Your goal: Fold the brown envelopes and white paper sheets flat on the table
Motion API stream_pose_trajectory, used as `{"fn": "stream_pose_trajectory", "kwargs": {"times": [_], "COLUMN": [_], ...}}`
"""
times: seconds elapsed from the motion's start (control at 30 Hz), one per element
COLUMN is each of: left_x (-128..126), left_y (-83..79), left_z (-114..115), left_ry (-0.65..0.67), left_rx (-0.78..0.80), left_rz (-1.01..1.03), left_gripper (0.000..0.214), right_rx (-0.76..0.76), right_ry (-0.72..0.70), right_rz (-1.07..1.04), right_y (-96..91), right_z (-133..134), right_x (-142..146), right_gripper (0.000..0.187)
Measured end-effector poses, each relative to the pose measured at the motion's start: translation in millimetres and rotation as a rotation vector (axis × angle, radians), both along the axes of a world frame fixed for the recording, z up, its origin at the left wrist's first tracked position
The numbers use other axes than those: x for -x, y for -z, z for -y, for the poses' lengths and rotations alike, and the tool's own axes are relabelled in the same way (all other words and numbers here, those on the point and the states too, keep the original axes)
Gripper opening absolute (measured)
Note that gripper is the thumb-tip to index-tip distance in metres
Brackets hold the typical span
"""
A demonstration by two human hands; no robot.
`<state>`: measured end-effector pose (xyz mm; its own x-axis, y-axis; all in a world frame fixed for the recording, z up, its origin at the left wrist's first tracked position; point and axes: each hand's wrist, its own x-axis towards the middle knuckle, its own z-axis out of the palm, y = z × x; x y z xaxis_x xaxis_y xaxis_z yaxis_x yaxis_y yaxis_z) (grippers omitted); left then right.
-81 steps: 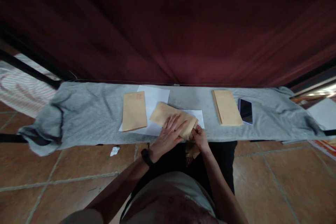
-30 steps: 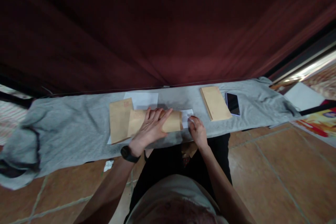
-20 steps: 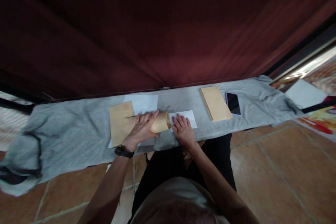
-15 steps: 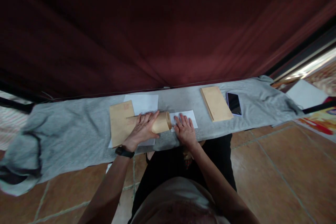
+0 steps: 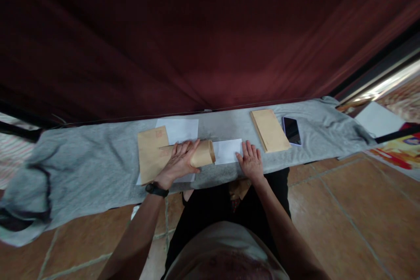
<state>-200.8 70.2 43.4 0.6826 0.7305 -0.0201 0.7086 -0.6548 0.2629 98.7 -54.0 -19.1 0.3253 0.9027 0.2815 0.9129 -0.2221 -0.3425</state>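
Observation:
My left hand (image 5: 179, 161) lies with fingers stretched across a tan envelope (image 5: 204, 154) whose right end bulges open like a tube; it presses the envelope down on the grey cloth (image 5: 98, 162). A folded white sheet (image 5: 226, 151) lies just right of the envelope's open mouth. My right hand (image 5: 251, 161) rests flat and open at the sheet's right edge, fingers spread, holding nothing. Another tan envelope (image 5: 149, 153) lies flat under the left end of the first one.
A white paper (image 5: 179, 129) lies behind the envelopes. A stack of tan envelopes (image 5: 269, 130) and a dark phone (image 5: 291, 130) sit to the right. A dark red curtain (image 5: 210, 43) hangs behind the narrow cloth-covered table. Tiled floor (image 5: 344, 218) lies below.
My left hand slid the envelope leftward and its mouth opened up. My right hand moved from on top of the white sheet to its right edge, uncovering the sheet.

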Motion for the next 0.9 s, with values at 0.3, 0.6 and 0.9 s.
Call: {"fn": "stream_pose_trajectory", "kwargs": {"times": [0.3, 0.6, 0.9], "left_x": [0.7, -2.8, 3.1], "left_y": [-4.8, -13.7, -4.5], "left_z": [-3.8, -8.8, -12.4], "left_ry": [-0.024, -0.086, -0.048], "left_rx": [-0.012, 0.062, 0.043], "left_rz": [-0.037, -0.071, -0.029], "left_gripper": [0.121, 0.118, 0.124], "right_rx": [0.079, 0.066, 0.048], "right_ry": [-0.286, -0.225, -0.111], "right_rz": [-0.029, 0.02, 0.021], "right_y": [-19.7, -7.8, -1.9], "right_z": [-21.4, -24.3, -22.2], "right_x": [54.0, 70.4, 36.9], "right_gripper": [0.051, 0.053, 0.059]}}
